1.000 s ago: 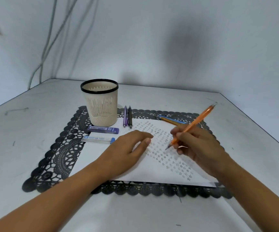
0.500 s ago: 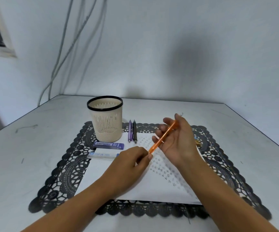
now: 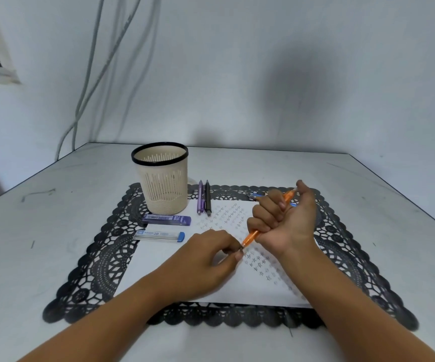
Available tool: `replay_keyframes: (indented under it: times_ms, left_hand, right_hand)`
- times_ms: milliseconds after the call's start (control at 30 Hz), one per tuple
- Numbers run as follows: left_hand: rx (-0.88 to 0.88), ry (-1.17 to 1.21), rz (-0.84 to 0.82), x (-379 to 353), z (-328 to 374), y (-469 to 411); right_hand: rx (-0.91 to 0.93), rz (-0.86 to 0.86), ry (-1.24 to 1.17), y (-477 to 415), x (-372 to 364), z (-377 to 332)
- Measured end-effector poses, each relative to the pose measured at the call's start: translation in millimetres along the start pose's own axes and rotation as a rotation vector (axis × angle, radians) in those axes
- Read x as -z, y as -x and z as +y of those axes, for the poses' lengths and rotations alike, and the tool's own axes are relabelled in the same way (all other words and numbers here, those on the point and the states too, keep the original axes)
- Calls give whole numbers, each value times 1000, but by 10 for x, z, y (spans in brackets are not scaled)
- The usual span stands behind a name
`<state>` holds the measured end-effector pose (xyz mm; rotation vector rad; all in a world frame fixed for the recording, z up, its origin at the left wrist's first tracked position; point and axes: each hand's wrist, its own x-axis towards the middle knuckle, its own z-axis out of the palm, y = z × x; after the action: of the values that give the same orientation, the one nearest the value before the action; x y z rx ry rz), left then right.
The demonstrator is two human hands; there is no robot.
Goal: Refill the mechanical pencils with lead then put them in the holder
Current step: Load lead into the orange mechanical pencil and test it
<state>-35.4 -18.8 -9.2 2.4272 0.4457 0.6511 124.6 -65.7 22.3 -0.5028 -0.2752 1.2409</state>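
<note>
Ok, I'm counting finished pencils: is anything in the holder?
Empty, as far as shows: the holder stands upright with nothing rising above its rim or visible through its slots.

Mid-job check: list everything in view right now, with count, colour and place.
table: 1, pale grey
lace mat: 1, black, on the table
paper: 1, white, on the mat
pencil holder: 1, beige, black rim, mat's far left
orange mechanical pencil: 1, orange, above the paper
purple mechanical pencil: 1, purple, right of the holder
black mechanical pencil: 1, black, beside the purple one
blue pencil: 1, blue, mat's far side, mostly hidden
dark lead case: 1, dark purple, before the holder
clear lead case: 1, clear, blue cap, nearer still
cables: several, grey, on the wall
left hand: 1, pinching the orange pencil's tip
right hand: 1, gripping its barrel
</note>
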Motion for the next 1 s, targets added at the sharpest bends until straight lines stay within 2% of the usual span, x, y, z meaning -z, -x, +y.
replay_keyframes:
  times_ms: [200, 667, 833, 1000]
  left_hand:
    - [-33, 20, -56, 23, 35, 14]
    - [-90, -41, -24, 5, -6, -1]
    - [-76, -47, 2, -1, -22, -9]
    - [-34, -54, 85, 65, -35, -12]
  right_hand:
    - [40, 27, 17, 26, 31, -46]
    - [33, 30, 9, 41, 40, -26]
    - [8, -10, 3, 28, 46, -28]
    - [42, 77, 31, 56, -17, -41]
